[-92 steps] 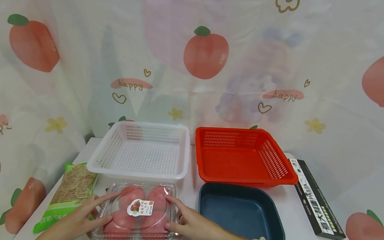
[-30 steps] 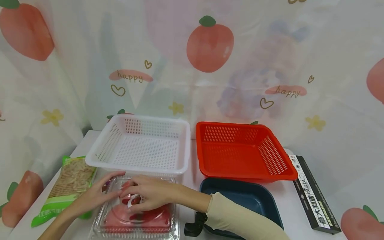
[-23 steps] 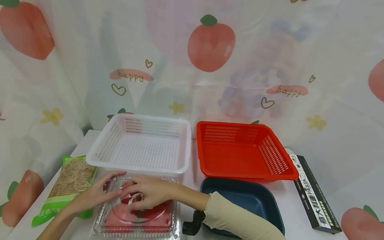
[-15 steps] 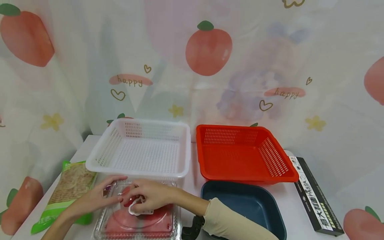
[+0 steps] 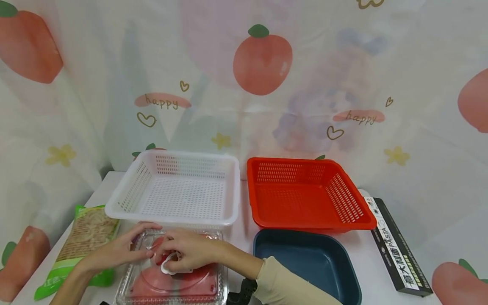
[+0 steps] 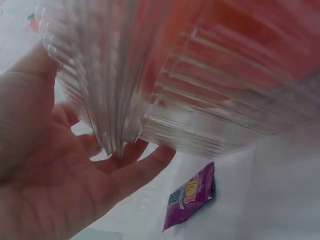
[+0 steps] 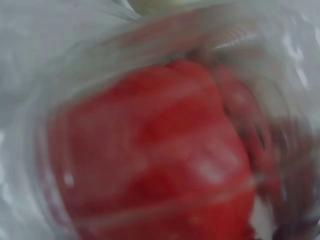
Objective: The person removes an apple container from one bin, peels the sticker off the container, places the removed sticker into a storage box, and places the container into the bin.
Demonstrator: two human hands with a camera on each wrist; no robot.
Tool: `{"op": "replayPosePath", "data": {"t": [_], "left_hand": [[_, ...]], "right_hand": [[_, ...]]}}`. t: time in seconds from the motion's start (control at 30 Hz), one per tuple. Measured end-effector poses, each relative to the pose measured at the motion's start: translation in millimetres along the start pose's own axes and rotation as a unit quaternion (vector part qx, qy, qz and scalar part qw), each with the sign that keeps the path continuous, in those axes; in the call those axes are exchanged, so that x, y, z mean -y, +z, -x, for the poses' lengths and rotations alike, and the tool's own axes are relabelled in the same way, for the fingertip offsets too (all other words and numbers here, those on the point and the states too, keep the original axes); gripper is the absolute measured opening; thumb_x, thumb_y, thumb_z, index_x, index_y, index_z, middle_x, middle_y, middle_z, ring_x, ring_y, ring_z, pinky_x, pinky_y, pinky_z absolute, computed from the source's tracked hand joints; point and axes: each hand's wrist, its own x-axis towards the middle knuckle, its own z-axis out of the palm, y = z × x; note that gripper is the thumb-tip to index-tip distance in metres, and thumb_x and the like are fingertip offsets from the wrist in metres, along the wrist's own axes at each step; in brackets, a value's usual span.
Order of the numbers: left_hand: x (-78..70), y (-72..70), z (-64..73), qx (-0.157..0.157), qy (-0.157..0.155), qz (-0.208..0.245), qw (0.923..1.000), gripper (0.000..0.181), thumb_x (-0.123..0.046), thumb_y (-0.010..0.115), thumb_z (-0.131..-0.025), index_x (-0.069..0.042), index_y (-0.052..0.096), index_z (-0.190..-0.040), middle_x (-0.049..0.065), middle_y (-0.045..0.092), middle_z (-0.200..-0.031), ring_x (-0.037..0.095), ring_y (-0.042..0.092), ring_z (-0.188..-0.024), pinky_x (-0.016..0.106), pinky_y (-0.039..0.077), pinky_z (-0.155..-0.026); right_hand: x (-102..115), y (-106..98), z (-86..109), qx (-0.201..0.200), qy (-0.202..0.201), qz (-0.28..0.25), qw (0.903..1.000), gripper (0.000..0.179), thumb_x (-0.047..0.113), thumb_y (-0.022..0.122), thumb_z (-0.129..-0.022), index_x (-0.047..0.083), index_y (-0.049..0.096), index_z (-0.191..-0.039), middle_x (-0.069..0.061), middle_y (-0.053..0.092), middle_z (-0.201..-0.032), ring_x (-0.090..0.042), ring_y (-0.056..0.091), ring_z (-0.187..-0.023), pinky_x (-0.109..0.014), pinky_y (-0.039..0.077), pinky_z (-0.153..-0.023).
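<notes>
A clear plastic clamshell box (image 5: 133,292) holding red fruit (image 5: 198,279) lies at the front of the table. My left hand (image 5: 116,253) grips its far left corner; in the left wrist view the thumb and fingers curl round the ridged edge (image 6: 120,135). My right hand (image 5: 194,250) reaches across the lid and pinches a white sticker label (image 5: 167,266), its edge lifted and curled between thumb and fingers. The right wrist view is filled by a blurred red fruit (image 7: 155,150) behind clear plastic.
A white basket (image 5: 114,207) and a red basket (image 5: 263,222) stand behind, a dark blue tub (image 5: 305,258) to the right. A green bag (image 5: 87,237) lies left, a black pasta box (image 5: 396,245) far right. A purple packet (image 6: 192,197) lies beside the clamshell.
My right hand has moved from the clamshell's right side to its lid and curled up the label, which lay flat. My left hand has shifted to the far left corner.
</notes>
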Motion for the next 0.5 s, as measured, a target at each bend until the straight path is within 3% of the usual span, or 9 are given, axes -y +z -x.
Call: {"op": "replayPosePath", "data": {"t": [0.07,0.13,0.3,0.5], "left_hand": [[-0.5,-0.5,-0.7,0.006,0.008,0.002,0.9999,0.052,-0.023,0.067,-0.091,-0.029,0.045,-0.137,0.006,0.039,-0.146,-0.017,0.033,-0.121,0.029,0.041,-0.096],[-1.6,-0.6,-1.4,0.014,0.01,0.006,0.9998,0.051,-0.022,0.066,-0.092,-0.027,0.044,-0.137,0.009,0.04,-0.146,-0.015,0.034,-0.121,0.029,0.041,-0.095],[-2.5,-1.2,-2.3,0.027,0.0,0.016,0.9995,0.052,-0.021,0.064,-0.093,-0.025,0.043,-0.139,0.013,0.038,-0.147,-0.014,0.034,-0.12,0.038,0.04,-0.096],[1.5,-4.2,-2.9,0.042,-0.007,0.027,0.9987,0.052,-0.02,0.063,-0.093,-0.024,0.041,-0.14,0.01,0.036,-0.147,-0.015,0.034,-0.12,0.018,0.038,-0.093]], "right_hand": [[-0.5,-0.1,0.1,0.0,-0.002,0.001,1.0,0.023,0.025,0.065,-0.088,0.024,0.068,-0.111,0.01,0.058,-0.106,0.005,0.044,-0.09,-0.001,0.031,-0.082],[-0.8,0.0,0.1,-0.001,-0.005,0.003,1.0,0.022,0.024,0.065,-0.088,0.024,0.069,-0.109,0.01,0.058,-0.105,0.006,0.044,-0.09,-0.001,0.031,-0.082],[-1.3,0.8,-0.4,-0.003,-0.009,0.008,0.9999,0.02,0.022,0.065,-0.087,0.024,0.069,-0.107,0.01,0.057,-0.103,0.006,0.044,-0.088,0.0,0.031,-0.08],[-1.2,2.6,-1.2,0.002,-0.005,0.013,0.9999,0.018,0.023,0.065,-0.087,0.023,0.069,-0.105,0.01,0.057,-0.101,0.007,0.043,-0.086,0.0,0.031,-0.078]]}}
